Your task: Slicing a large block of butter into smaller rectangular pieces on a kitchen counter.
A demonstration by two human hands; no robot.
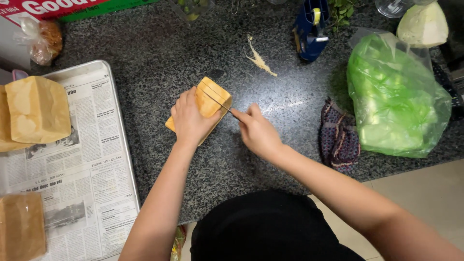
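The left hand (189, 121) lies curled over a yellow block of tofu (209, 100) on the dark granite counter (159, 53), fingers spread and pressing it down. The right hand (257, 133) is closed around the handle of a thin knife (212, 96), whose blade rests across the block's top. To the left, a metal tray (126, 159) lined with newspaper (82, 164) holds more tan blocks (38, 110). To the right lie a patterned cloth (338, 135) and a green plastic bag (394, 96).
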